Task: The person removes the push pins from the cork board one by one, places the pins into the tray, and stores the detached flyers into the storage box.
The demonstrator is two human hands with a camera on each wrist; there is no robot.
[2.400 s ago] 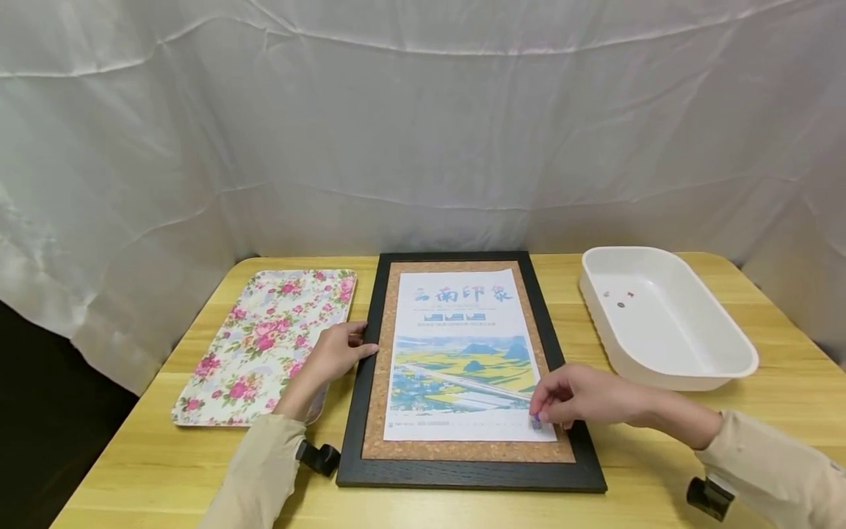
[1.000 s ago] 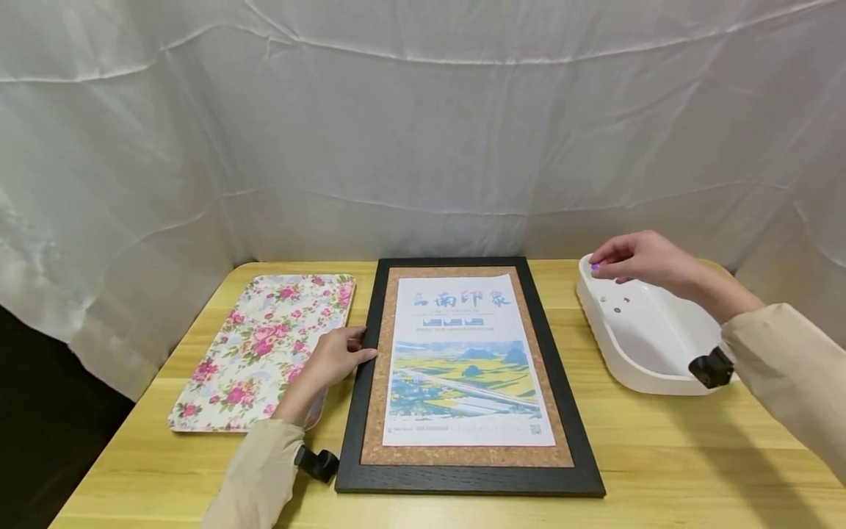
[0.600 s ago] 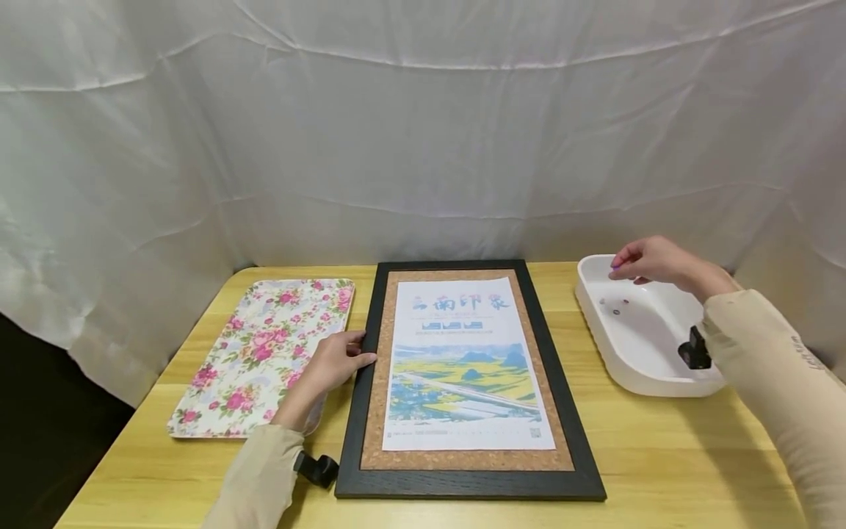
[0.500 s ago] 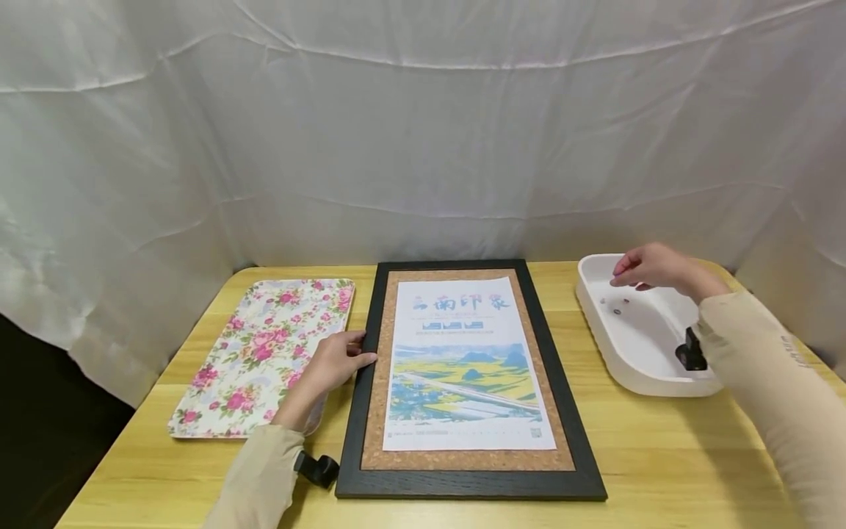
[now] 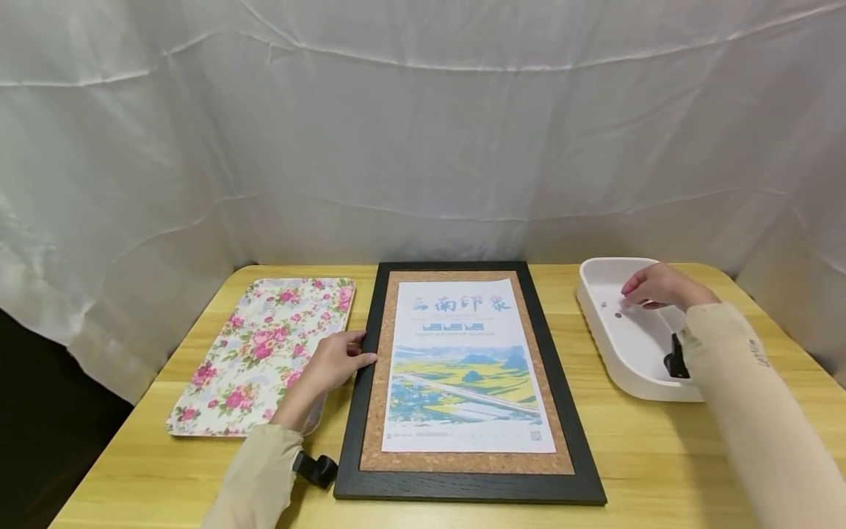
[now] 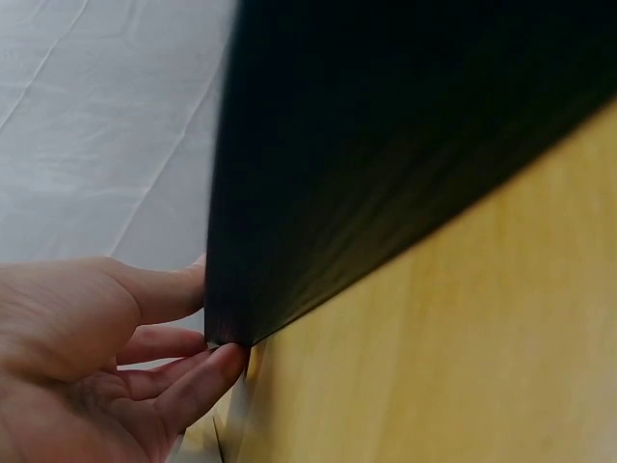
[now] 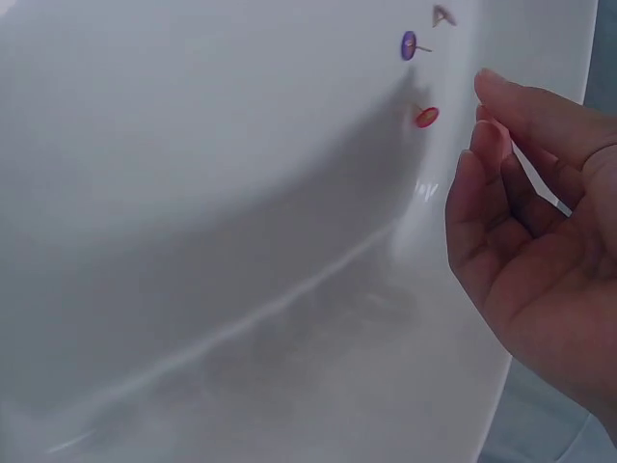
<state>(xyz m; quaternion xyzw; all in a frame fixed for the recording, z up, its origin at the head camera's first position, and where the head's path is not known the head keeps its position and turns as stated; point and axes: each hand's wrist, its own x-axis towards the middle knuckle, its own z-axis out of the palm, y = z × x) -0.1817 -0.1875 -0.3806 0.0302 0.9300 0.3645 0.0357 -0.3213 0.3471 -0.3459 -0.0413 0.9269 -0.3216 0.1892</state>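
My left hand [image 5: 335, 360] holds the left edge of a black-framed cork board [image 5: 463, 474], thumb on one side and fingers under the frame in the left wrist view. A poster [image 5: 463, 397] with Chinese lettering and a yellow-green landscape lies on the cork. My right hand [image 5: 661, 285] is low inside the white tray [image 5: 598, 345], fingertips bunched together; the purple thumbtack they carry is hidden between them. Beside those fingertips in the right wrist view lie a purple-rimmed thumbtack [image 7: 409, 45], a red thumbtack [image 7: 427, 117] and a pale thumbtack [image 7: 442, 16].
To the left of the board is a floral tray [image 5: 264, 345], partly behind the left forearm. Everything stands on a yellow wooden table [image 5: 654, 455]. A grey-white curtain [image 5: 423, 162] closes off the back and sides. Each wrist wears a small black camera.
My right hand has moved from the poster's lower right corner to the white tray with a purple thumbtack, then down into it. The left hand has stayed at the frame.
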